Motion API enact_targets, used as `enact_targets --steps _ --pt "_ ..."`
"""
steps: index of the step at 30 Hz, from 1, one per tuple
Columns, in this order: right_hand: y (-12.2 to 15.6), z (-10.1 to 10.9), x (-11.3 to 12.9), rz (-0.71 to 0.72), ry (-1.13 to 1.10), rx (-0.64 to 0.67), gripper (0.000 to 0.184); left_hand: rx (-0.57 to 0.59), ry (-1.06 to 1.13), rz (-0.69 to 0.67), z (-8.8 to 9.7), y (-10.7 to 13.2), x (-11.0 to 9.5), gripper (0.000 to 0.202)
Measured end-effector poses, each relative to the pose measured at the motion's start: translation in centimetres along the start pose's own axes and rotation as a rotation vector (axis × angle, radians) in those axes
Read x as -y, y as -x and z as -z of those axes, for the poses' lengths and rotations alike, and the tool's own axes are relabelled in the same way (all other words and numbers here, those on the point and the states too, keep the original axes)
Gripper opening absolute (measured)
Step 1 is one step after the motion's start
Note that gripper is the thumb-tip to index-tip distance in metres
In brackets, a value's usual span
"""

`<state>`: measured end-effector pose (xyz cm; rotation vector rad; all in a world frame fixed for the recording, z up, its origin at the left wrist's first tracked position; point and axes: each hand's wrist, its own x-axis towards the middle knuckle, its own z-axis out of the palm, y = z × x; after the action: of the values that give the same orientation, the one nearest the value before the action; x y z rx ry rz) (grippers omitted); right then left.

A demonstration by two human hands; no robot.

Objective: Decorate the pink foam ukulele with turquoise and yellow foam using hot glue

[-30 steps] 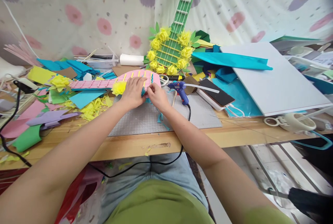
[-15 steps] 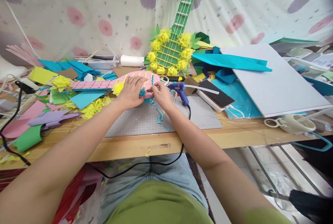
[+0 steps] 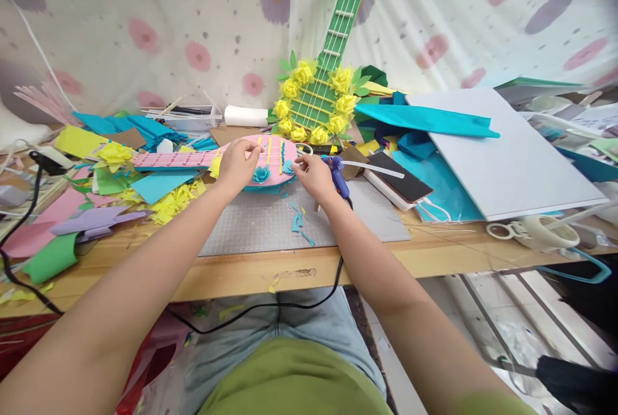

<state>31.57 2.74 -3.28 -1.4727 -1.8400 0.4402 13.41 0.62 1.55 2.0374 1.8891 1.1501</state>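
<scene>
A pink paper guitar (image 3: 241, 148) with yellow strips across its body lies on the grey cutting mat (image 3: 251, 222). One blue paper flower (image 3: 262, 174) sits on the body's near side. My left hand (image 3: 239, 165) is over the body, its fingers apart and empty, partly covering a yellow flower. At the body's right end, my right hand (image 3: 315, 177) has thumb and fingers at the edge of a second blue paper flower (image 3: 288, 167), seemingly pinching it. Just beyond that hand lies a blue glue gun (image 3: 339, 178), partly hidden by it.
Behind, a green paper guitar (image 3: 333, 48) ringed with yellow flowers leans against the patterned curtain. A phone (image 3: 400, 175) and a white board (image 3: 502, 151) are to the right. Paper scraps (image 3: 176, 202) crowd the left. The glue gun's black cord (image 3: 251, 320) hangs over the table edge.
My left hand has drawn back left and lifted off the body, uncovering the near blue flower. My right hand has shifted slightly right, and the second blue flower now shows at its fingertips.
</scene>
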Motion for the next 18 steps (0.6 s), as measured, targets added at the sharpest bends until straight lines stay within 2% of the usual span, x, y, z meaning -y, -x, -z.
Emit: enact_targets --steps 9,18 --pt "0.2 -0.8 0.4 0.051 0.156 0.012 0.024 0.030 -0.079 -0.013 -0.8 -0.1 -0.8 0.019" --pt "0.3 -0.6 0.5 0.029 0.131 -0.020 0.022 0.050 -0.042 0.001 -1.2 0.1 -1.3 0.019"
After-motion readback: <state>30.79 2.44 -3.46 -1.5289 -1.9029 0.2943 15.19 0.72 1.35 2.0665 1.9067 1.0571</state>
